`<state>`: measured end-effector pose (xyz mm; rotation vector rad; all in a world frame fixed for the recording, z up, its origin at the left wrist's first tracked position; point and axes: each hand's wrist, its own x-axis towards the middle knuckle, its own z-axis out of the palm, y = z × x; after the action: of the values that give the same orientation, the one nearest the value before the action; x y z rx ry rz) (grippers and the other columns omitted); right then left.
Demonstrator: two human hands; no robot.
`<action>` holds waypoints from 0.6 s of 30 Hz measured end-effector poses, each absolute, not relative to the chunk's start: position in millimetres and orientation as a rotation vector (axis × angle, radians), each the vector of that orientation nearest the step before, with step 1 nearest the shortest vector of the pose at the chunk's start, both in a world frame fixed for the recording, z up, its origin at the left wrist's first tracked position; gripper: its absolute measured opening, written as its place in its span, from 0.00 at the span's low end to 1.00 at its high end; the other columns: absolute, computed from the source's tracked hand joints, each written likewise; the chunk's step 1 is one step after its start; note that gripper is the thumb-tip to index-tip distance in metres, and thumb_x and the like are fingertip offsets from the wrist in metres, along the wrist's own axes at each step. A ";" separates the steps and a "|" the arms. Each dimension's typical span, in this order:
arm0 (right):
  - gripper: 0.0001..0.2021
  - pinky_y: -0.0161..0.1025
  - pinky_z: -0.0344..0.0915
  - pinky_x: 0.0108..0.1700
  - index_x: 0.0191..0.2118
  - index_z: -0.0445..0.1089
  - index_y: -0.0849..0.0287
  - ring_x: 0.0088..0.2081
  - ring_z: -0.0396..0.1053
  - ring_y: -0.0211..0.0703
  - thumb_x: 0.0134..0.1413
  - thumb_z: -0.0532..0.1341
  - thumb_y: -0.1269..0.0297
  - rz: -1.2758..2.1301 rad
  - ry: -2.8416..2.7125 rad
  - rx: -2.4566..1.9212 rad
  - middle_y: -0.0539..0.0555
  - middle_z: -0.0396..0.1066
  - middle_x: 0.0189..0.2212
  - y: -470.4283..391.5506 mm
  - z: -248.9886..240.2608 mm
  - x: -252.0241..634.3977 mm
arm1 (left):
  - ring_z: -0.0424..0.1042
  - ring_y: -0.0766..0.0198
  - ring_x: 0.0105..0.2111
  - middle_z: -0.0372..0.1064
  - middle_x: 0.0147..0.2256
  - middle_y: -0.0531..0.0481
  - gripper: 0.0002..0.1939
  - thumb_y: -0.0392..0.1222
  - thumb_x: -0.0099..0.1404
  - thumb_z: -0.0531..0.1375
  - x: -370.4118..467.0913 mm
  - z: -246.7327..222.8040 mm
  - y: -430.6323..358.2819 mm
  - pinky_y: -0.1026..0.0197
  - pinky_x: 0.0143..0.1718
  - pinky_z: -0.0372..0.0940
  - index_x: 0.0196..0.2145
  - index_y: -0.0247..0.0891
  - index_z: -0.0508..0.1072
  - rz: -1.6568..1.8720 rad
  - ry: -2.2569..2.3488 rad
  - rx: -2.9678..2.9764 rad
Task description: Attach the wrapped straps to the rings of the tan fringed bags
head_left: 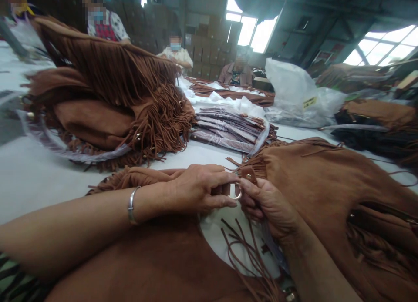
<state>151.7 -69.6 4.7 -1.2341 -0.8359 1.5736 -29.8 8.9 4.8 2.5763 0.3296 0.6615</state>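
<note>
Brown suede fringed bag [326, 180], soft and matte, lies across the white desk [32, 180] under both forearms. Left hand [196, 189] and right hand [271, 204] both pinch closed on a small metal ring [235, 193] at its stitched tab [248, 175]. Risk: the smooth ring could slip, or loose fringe strands [241, 245], apparently thin cord-like strips, could snag in it.

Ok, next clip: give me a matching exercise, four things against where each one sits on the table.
Things:
1. metal ring
2. bracelet
3. pile of fringed bags
4. clear plastic sack

Places:
A. far right of the table
B. between both hands' fingertips
C. on the left wrist
D. left of the wrapped straps

Pairs: 1-B, 2-C, 3-D, 4-A
</note>
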 end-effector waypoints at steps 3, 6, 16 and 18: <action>0.25 0.27 0.39 0.12 0.30 0.70 0.63 0.10 0.46 0.25 0.49 0.56 0.40 1.438 -0.873 -1.282 0.45 0.59 0.12 -70.4 9.0 158.1 | 0.66 0.67 0.35 0.68 0.35 0.49 0.20 0.46 0.60 0.60 -29.7 1.2 10.6 0.65 0.38 0.61 0.49 0.35 0.68 0.729 0.370 2.530; 0.29 0.30 0.39 0.13 0.29 0.72 0.63 0.11 0.47 0.27 0.51 0.51 0.38 1.318 -0.944 -1.366 0.48 0.61 0.13 -71.7 12.9 162.9 | 0.66 0.69 0.31 0.68 0.32 0.52 0.20 0.47 0.59 0.61 -28.4 0.0 12.0 0.66 0.34 0.60 0.47 0.37 0.68 0.745 0.455 2.397; 0.15 0.29 0.39 0.14 0.30 0.66 0.60 0.13 0.42 0.27 0.43 0.68 0.55 1.229 -0.846 -1.295 0.40 0.49 0.13 -74.3 6.7 129.9 | 0.65 0.70 0.29 0.66 0.32 0.55 0.21 0.44 0.61 0.59 -22.8 1.6 17.4 0.67 0.32 0.61 0.52 0.44 0.65 0.713 0.563 2.218; 0.14 0.30 0.41 0.15 0.30 0.67 0.60 0.14 0.43 0.28 0.44 0.67 0.55 1.118 -0.860 -1.296 0.42 0.51 0.14 -72.3 -0.3 120.7 | 0.66 0.69 0.30 0.66 0.33 0.53 0.21 0.45 0.60 0.59 -22.2 1.1 15.4 0.66 0.33 0.62 0.51 0.43 0.66 0.715 0.616 2.234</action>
<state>120.7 -72.3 -0.3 -1.2963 -0.8596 1.1178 -22.2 15.4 1.1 2.2335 0.6161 0.7146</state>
